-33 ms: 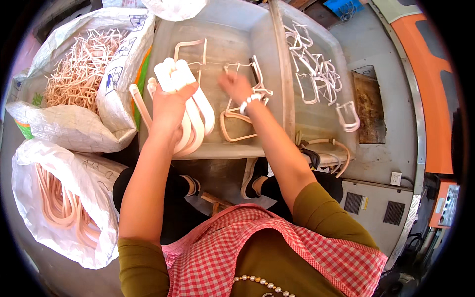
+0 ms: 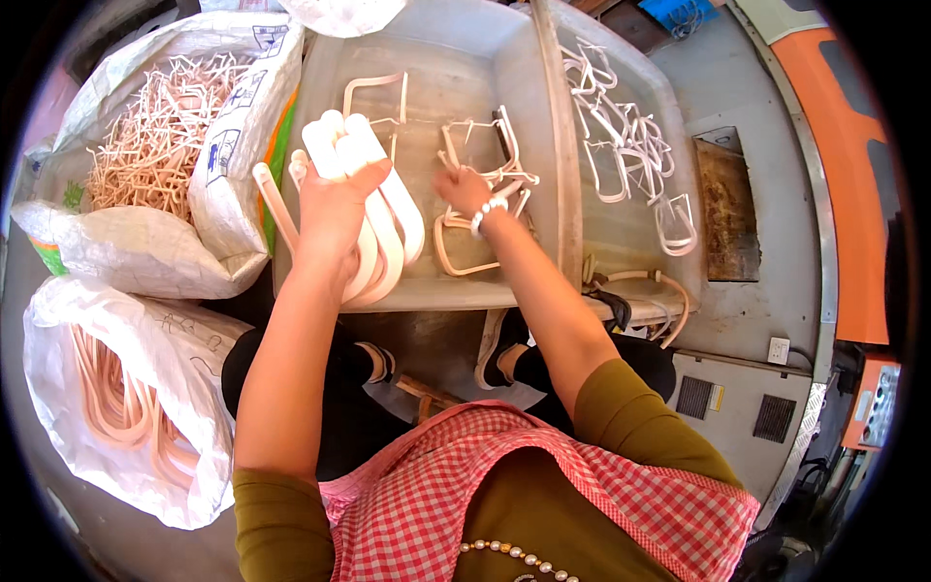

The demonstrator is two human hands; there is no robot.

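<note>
My left hand (image 2: pixel 335 209) is closed around a bundle of pale pink, rounded U-shaped plastic pieces (image 2: pixel 393 209), their thick bends fanned out over the tub. My right hand (image 2: pixel 465 191), with a white bead bracelet, is over the middle of the tub (image 2: pixel 456 53). Its fingers look curled beside thin pale plastic frames (image 2: pixel 509 145); whether they grip one is hidden. A rounded pale frame (image 2: pixel 446 257) lies just below that hand. Another thin piece (image 2: pixel 373 82) lies beyond the bundle.
Right of the divider (image 2: pixel 562 145), the second compartment holds several loose frames (image 2: pixel 630 136). On the left stand a woven sack (image 2: pixel 145 238) of thin pink scraps and a white bag (image 2: pixel 58 339) of long pink loops. An orange machine (image 2: pixel 829 175) is at far right.
My right hand has moved slightly nearer to me, uncovering more of the thin frames. My left hand keeps its hold on the bundle.
</note>
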